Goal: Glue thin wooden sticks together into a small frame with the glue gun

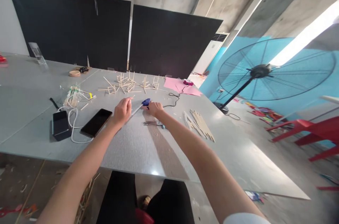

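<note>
My right hand [155,108] is closed around a blue hot glue gun [146,102], held low over the grey table. A long whitish glue stick [136,111] slants from the gun down toward my left wrist. My left hand [123,110] pinches a thin wooden stick [132,97], whose tip pokes out above the fingers. Just below the gun lie scissors [154,123], partly behind my right forearm. Beyond both hands stand several small frames made of thin sticks [127,83].
Loose wooden sticks [202,125] lie at the right. A phone [96,122], a black box-like device [61,125] and white cables are at the left. The gun's black cord [173,100] runs near pink paper [182,86]. Black panels [172,40] border the back; a large fan [261,71] stands right.
</note>
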The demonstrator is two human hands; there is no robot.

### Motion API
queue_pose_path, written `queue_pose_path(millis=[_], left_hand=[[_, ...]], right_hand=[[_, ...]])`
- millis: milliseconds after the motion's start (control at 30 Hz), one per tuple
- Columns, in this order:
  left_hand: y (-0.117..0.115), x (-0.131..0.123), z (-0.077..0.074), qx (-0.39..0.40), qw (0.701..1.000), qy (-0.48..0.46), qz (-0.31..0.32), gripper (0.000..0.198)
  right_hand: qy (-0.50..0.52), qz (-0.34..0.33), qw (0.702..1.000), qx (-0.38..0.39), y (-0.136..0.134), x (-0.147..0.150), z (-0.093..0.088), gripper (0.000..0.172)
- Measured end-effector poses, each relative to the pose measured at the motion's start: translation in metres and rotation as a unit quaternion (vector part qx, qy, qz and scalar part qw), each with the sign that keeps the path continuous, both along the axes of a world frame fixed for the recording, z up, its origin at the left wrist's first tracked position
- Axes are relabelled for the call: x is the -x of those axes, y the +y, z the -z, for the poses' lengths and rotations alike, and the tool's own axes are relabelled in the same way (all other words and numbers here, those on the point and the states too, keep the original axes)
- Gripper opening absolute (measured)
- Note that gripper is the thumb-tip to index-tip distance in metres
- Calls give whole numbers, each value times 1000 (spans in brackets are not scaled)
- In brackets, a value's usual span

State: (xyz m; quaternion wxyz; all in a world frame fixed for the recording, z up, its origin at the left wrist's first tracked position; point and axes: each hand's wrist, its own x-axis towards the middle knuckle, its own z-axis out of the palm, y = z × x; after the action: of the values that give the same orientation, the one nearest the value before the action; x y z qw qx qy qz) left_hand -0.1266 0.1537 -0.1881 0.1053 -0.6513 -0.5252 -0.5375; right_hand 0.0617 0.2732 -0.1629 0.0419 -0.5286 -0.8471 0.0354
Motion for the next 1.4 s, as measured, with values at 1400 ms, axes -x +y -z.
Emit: queue_pose_path(millis=[1400], left_hand=[[-22, -80, 25, 309, 912, 35, 266, 9]], right_hand=[[584, -17, 803, 122, -107, -149, 55, 15]])
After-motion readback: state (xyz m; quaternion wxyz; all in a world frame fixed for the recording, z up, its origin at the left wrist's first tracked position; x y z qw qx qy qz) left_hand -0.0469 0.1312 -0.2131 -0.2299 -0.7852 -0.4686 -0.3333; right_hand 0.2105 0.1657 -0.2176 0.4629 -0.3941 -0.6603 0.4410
